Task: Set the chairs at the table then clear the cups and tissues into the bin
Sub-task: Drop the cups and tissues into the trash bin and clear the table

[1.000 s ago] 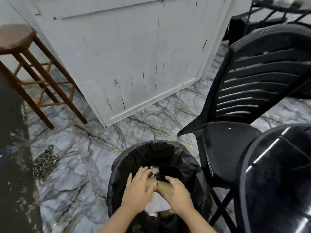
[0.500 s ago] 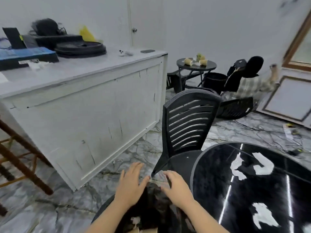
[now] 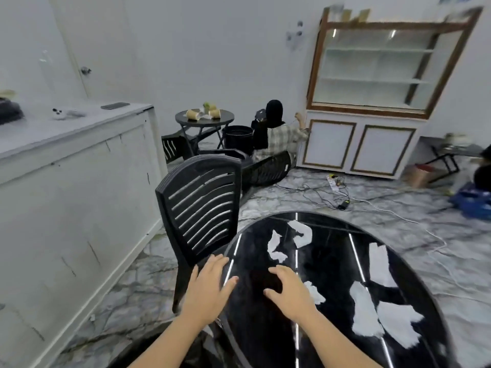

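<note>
The round black glossy table [image 3: 332, 261] fills the lower right, with several white tissues [image 3: 366, 304] scattered on it. A black slatted plastic chair [image 3: 202, 203] stands at its left edge, seat tucked toward it. My left hand [image 3: 210, 288] hovers over the table's left rim, fingers spread, empty. My right hand [image 3: 289, 290] is above the tabletop, fingers apart, empty, next to a small tissue [image 3: 314, 292]. The bin is out of view below the frame.
A white counter [image 3: 74, 166] runs along the left. At the back stand a small round table [image 3: 204, 120] with paper cups, another black bin [image 3: 237, 138], tipped black chairs [image 3: 265, 168] and a seated person [image 3: 279, 136]. Cables [image 3: 337, 192] lie on the marble floor.
My view has swung up from the bin to the table and room. Both hands let go of the cup and tissue in the bin and now hover empty over the table.
</note>
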A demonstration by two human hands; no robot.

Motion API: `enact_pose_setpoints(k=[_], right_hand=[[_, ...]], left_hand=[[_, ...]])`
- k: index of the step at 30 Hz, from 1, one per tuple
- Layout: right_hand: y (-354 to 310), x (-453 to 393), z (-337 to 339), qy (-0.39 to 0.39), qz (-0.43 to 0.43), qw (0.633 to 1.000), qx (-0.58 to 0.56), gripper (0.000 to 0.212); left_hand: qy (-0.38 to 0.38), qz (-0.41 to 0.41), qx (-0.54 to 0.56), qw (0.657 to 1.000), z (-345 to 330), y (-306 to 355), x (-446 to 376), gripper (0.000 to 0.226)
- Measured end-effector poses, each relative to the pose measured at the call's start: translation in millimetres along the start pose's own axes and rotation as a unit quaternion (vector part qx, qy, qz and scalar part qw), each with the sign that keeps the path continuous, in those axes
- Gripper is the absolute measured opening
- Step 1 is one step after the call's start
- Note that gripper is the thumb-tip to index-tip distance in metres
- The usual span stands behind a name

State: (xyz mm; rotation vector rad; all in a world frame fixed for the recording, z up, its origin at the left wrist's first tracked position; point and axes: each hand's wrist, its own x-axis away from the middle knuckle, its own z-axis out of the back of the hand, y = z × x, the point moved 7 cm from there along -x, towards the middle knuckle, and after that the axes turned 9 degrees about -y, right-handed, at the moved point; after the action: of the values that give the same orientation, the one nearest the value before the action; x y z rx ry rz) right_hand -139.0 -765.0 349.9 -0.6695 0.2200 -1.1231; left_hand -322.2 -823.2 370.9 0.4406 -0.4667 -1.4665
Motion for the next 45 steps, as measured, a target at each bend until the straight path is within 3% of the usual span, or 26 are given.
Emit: enact_pose_setpoints(k=[3,6,8,10,14,17,19,21,23,25,30,34,40,45], right_hand=[[35.1,15.9,25.0,0.025,-0.039,0.999,-0.015,0.056],[69.2,32.4,50.2,0.058,-0.068,0.996,-0.026,0.056],[92.1,42.9,64.7,0.072,-0.09,0.993,-0.031,0.056],[114.5,52.0,77.9,0.084,-0.111,0.99,-0.026,0.058],[153.6,64.0,94.9,0.094,-0.135,0.985,-0.046,0.059],[176.5,66.8,100.7,0.097,-0.143,0.984,-0.05,0.059],[187.9,65.6,101.2,0.097,-0.145,0.983,-0.058,0.06],[196.5,62.3,97.9,0.091,-0.142,0.983,-0.074,0.063],[198.7,59.8,94.0,0.094,-0.133,0.983,-0.084,0.067],[201.2,55.8,89.5,0.098,-0.13,0.983,-0.088,0.072],[206.3,46.4,73.9,0.095,-0.134,0.982,-0.092,0.081],[213.5,38.5,67.8,0.084,-0.147,0.982,-0.084,0.082],[223.9,23.2,57.6,0.075,-0.166,0.982,-0.046,0.083],[218.8,13.4,47.3,0.082,-0.155,0.982,0.07,0.079]], left_hand=[[-0.021,-0.036,-0.001,0.999,-21.0,32.1,-17.1,0.07],[-0.042,-0.064,-0.003,0.997,-44.0,64.6,-29.8,0.059],[-0.063,-0.081,-0.011,0.995,-58.9,85.5,-37.7,0.069],[-0.074,-0.102,-0.017,0.992,-72.7,104.5,-45.2,0.095],[-0.095,-0.101,-0.004,0.99,-99.2,129.9,-59.6,0.07],[-0.105,-0.11,-0.004,0.988,-119.0,141.9,-68.3,0.101],[-0.113,-0.103,0.002,0.988,-131.6,145.0,-74.6,0.106],[-0.122,-0.097,0.002,0.988,-140.6,150.1,-76.1,0.097],[-0.129,-0.093,-0.007,0.987,-147.3,153.5,-74.2,0.068],[-0.136,-0.087,-0.009,0.987,-153.9,154.0,-74.6,0.053],[-0.157,-0.077,-0.019,0.984,-170.1,143.3,-85.2,0.062],[-0.173,-0.09,-0.055,0.979,-185.9,129.7,-100.9,0.083],[-0.174,-0.138,-0.063,0.973,-205.9,120.2,-108.8,0.077],[-0.193,-0.164,-0.099,0.962,-219.2,108.5,-112.5,0.053]])
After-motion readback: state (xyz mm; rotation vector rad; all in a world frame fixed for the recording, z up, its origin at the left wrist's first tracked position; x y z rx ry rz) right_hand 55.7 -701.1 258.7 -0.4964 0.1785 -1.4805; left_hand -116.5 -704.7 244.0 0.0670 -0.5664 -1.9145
